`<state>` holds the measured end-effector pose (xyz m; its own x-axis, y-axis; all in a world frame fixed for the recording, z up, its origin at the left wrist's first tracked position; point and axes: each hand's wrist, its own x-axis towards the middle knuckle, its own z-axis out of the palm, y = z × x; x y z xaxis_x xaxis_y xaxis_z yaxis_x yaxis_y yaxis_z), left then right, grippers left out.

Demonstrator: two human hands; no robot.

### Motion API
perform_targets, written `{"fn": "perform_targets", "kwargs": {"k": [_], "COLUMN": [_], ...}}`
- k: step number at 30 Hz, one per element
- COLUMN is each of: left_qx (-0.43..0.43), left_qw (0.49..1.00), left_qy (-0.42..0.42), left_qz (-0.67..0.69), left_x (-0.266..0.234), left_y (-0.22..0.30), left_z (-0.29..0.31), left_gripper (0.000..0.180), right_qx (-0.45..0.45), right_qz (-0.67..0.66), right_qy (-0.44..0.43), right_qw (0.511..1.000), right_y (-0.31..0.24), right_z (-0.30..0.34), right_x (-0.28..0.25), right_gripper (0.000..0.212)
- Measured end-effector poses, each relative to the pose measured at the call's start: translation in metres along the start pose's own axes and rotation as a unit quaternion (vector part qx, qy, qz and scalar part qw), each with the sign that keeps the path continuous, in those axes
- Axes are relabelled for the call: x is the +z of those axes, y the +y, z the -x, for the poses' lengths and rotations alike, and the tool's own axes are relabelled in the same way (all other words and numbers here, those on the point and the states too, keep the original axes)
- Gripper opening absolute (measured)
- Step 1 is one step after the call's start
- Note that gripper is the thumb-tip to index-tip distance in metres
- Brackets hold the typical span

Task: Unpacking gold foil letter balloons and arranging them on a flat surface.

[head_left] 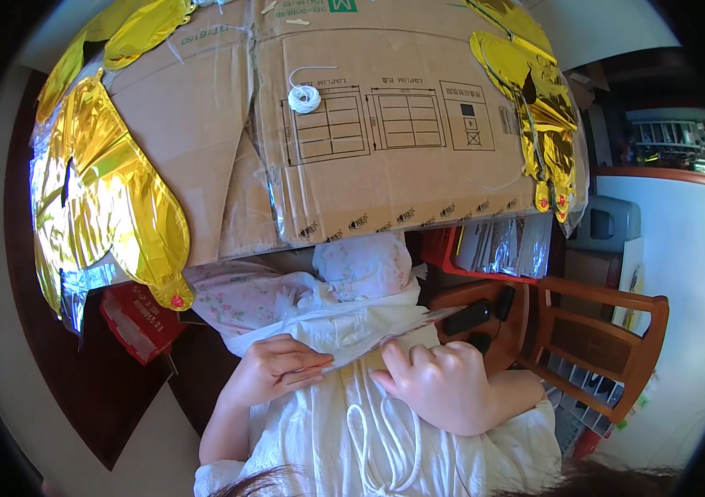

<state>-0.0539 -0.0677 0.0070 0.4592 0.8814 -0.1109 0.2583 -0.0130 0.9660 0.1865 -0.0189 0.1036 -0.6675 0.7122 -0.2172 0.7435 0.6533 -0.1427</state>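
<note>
Left fingers (309, 361) pinch a clear, thin plastic sheet (361, 349); right fingers (397, 358) curl, grip unclear; uneven pulling might tear it.

right hand (439, 383) with its palm out of sight

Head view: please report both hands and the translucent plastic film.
Left hand: grip closed on translucent, crumpled plastic film. Right hand: curled at its edge, grip unclear. Brown printed cardboard beyond, apart from both hands.
</note>
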Motion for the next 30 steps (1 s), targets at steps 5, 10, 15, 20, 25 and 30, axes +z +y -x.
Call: {"fn": "perform_targets", "kwargs": {"k": [5, 10, 15, 20, 25, 30], "left_qx": [0.013, -0.018, -0.055, -0.062, -0.034, 0.026], "left_qw": [1.000, 0.996, 0.989, 0.983, 0.984, 0.993], "left_qy": [0.013, 0.012, 0.026, 0.037, 0.012, -0.036], "left_qz": [0.018, 0.084, 0.138, 0.170, 0.173, 0.108], "left_x": [0.006, 0.006, 0.004, 0.008, 0.005, 0.005], "left_y": [-0.013, -0.022, -0.028, -0.036, -0.035, -0.026], "left_z": [0.012, 0.018, 0.020, 0.024, 0.018, 0.013], "left_gripper": [0.026, 0.029, 0.031, 0.030, 0.032, 0.033], "right_qx": [-0.025, -0.050, -0.072, -0.067, -0.001, -0.051], "right_qz": [-0.051, -0.071, -0.094, -0.080, -0.047, -0.106], "right_qy": [-0.044, -0.006, 0.065, 0.103, -0.028, -0.088], "right_qw": [0.997, 0.996, 0.991, 0.989, 0.999, 0.989], "right_y": [-0.004, -0.006, -0.008, -0.009, -0.017, -0.002], "right_z": [0.005, 0.003, -0.001, -0.010, -0.013, -0.020], "right_x": [0.006, 0.003, 0.012, 0.016, 0.007, 0.009], "right_gripper": [0.030, 0.021, 0.013, 0.010, 0.021, 0.026]}}
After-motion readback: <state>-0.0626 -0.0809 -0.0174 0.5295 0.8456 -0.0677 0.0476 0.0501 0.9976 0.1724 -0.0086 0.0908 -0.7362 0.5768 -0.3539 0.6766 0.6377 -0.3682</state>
